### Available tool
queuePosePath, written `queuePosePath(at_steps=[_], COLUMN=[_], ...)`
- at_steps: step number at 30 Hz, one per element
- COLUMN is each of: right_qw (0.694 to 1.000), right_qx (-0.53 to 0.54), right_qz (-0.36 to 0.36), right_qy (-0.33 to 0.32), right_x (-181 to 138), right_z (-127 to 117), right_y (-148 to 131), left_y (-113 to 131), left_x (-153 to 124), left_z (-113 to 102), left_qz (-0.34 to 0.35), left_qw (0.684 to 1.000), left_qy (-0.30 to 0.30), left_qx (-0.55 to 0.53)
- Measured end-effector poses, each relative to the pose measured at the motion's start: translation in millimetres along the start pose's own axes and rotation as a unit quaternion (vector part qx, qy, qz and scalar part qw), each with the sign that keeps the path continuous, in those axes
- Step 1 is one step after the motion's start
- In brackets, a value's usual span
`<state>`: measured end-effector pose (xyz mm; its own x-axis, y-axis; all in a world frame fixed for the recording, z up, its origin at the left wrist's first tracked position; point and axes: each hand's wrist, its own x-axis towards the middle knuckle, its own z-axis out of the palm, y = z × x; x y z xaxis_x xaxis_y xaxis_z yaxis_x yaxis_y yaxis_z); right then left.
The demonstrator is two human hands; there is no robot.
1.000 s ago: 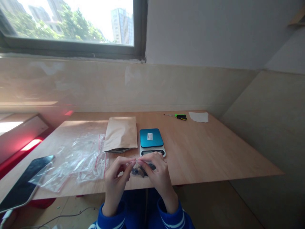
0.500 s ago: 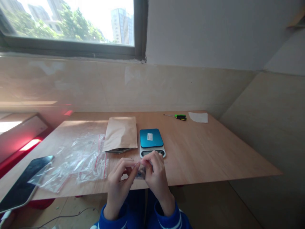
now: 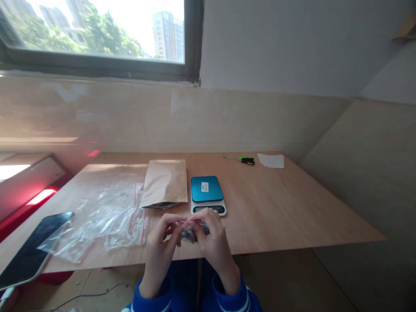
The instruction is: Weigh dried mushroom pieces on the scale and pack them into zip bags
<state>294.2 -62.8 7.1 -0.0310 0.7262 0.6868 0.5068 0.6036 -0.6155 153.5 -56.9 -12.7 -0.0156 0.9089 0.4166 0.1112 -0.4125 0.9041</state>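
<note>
Bag (image 3: 190, 235) already holds small contents, its top edge pinched by left hand (image 3: 161, 239) and right hand (image 3: 212, 237), closing seemingly unfinished.

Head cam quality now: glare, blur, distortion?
Head view: sky blown out through the window; head view: highlights on the plastic bags; head view: table looks stretched toward its right corner; head view: label too soft to read, as are the contents of the held bag.
</note>
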Motion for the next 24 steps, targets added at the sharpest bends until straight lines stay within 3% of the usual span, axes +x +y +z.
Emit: queuePosePath(at_steps=[7,18,24], right_qw=[0.998,1.0,0.998], right_qx=[-0.041,0.005,-0.018], right_qz=[-0.012,0.023,-0.028], right_qy=[0.056,-0.014,0.058], right_x=[-4,-2,-4], right_z=[3,-4,-1], right_y=[4,1,3], left_y=[9,7,12], left_x=[1,0,0], left_z=[3,-3,2], left_qz=[0.058,0.11,0.108], left_qw=[0.997,0.991,0.991], left_qy=[-0.046,-0.032,-0.044], left_qx=[0.014,0.065,0.068])
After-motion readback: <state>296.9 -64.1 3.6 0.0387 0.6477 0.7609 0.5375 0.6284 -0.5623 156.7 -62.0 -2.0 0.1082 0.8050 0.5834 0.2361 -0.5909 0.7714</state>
